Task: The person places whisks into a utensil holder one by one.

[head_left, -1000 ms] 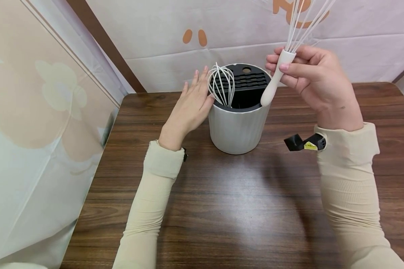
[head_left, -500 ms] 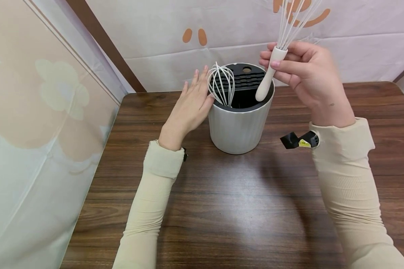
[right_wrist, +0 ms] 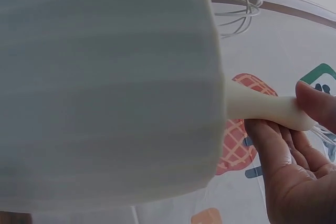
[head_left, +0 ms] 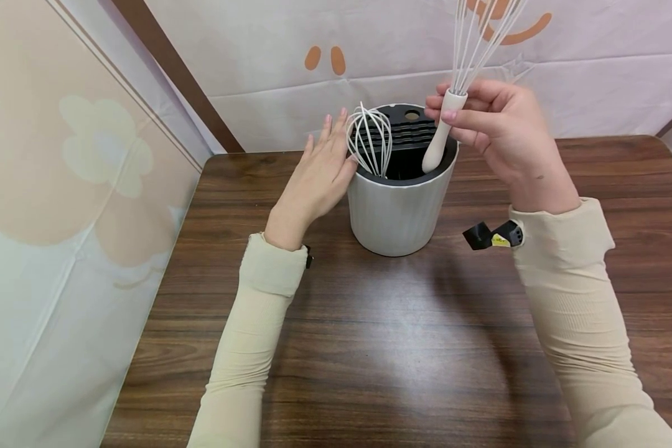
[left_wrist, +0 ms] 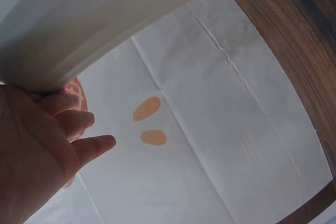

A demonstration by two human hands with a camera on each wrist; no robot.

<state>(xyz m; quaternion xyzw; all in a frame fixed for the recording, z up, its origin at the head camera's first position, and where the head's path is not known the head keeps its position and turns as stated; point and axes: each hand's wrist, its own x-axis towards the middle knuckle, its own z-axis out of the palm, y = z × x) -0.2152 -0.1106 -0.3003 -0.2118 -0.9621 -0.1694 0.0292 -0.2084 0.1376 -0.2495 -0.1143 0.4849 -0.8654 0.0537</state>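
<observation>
My right hand (head_left: 498, 137) pinches a white whisk (head_left: 445, 127) near the top of its handle, wires up. The handle's rounded end hangs over the front opening of a white utensil holder (head_left: 397, 214) with a black slotted top (head_left: 411, 134). A second whisk (head_left: 369, 140) stands at the holder's left side, its wire loops above the rim and its handle hidden inside. With fingers straight, my left hand (head_left: 316, 177) rests against the holder's left side. In the right wrist view, the held whisk's handle (right_wrist: 257, 103) shows just past the holder's rim.
The holder stands on a dark wooden table (head_left: 369, 348), toward its back edge. A pale printed cloth (head_left: 269, 62) hangs behind, and another cloth (head_left: 61, 249) hangs along the left side. A small black camera (head_left: 493, 235) sits at the right wrist.
My right hand has moved left with the whisk, bringing the handle's end from the holder's right rim to over its front opening. The left hand has stayed in place.
</observation>
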